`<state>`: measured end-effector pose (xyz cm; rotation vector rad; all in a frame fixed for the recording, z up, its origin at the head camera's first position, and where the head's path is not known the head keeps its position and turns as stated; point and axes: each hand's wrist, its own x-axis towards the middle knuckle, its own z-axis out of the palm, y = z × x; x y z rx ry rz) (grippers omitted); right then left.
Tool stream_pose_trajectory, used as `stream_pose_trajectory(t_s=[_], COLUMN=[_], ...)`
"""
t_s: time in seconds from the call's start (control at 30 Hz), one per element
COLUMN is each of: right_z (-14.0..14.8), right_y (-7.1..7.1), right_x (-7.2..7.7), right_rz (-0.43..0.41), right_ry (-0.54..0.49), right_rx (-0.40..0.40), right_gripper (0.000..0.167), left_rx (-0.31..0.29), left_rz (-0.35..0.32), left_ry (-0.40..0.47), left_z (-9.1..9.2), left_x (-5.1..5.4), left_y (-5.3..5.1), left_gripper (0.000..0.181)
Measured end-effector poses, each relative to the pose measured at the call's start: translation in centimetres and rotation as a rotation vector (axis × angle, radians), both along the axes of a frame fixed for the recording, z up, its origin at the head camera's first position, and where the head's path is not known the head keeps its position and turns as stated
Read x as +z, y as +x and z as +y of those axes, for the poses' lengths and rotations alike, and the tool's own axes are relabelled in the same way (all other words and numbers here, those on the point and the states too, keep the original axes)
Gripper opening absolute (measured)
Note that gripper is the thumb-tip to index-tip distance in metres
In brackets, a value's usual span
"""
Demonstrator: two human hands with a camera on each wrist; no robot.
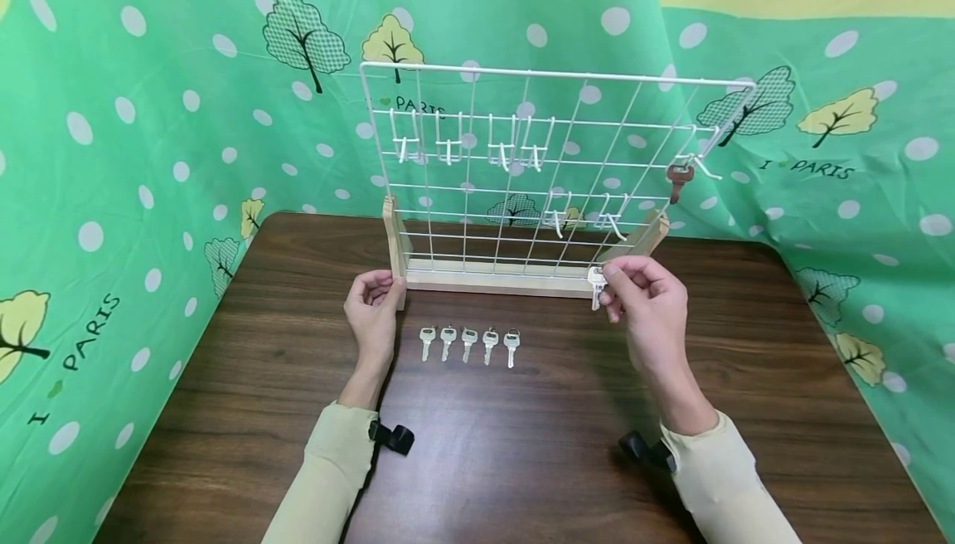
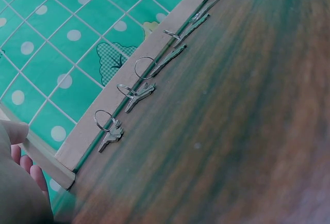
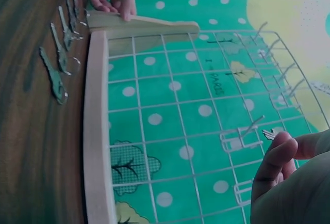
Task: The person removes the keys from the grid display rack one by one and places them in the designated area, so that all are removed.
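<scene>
In the head view my right hand pinches a silver key by its head, blade pointing down, in front of the lower right of a white wire grid rack. Only a bit of that key shows past the fingertips in the right wrist view. With thumb and fingers on either side, my left hand grips the left wooden support of the rack near its foot. Several silver keys with small rings lie in a row on the table, between the hands.
White hooks hang on the grid in an upper row and lower down. A brown key hangs from a hook at the right edge. The rack stands on a dark wooden table before a green dotted cloth.
</scene>
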<state>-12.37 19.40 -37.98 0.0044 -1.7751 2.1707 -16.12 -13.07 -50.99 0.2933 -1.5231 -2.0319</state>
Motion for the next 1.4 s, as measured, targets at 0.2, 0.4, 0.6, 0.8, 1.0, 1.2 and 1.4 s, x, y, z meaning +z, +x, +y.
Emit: stream_pose_trajectory(t_s=[0.2, 0.4, 0.6, 0.8, 1.0, 1.2, 1.4], right_z=[-0.4, -0.7, -1.0, -0.9, -0.8, -0.5, -0.4], right_y=[0.2, 0.3, 0.2, 0.2, 0.3, 0.3, 0.1], right_x=[-1.1, -2.1, -2.8, -3.9, -5.4, -6.8, -8.2], right_rz=[-0.051, -0.086, -0.126, -0.226, -0.296, -0.347, -0.396], right_ry=[0.059, 0.107, 0.139, 0.223, 0.253, 0.281, 0.310], right_rx=[0.038, 0.096, 0.137, 0.164, 0.212, 0.245, 0.277], right_gripper=[0.018, 0.007, 0.008, 0.008, 0.006, 0.008, 0.013], left_rx=[0.001, -0.004, 0.000, -0.001, -0.005, -0.003, 0.000], left_rz=[0.002, 0.004, 0.005, 0.003, 0.003, 0.009, 0.001], left_ry=[0.005, 0.006, 0.003, 0.005, 0.003, 0.003, 0.002], left_z=[0.0, 0.0, -0.1, 0.0, -0.1, -0.1, -0.1], left_x=[0.0, -0.1, 0.0, 0.0, -0.3, -0.5, -0.4], left_y=[0.0, -0.1, -0.1, 0.0, -0.1, -0.2, -0.2], left_gripper=[0.024, 0.024, 0.021, 0.024, 0.025, 0.024, 0.021])
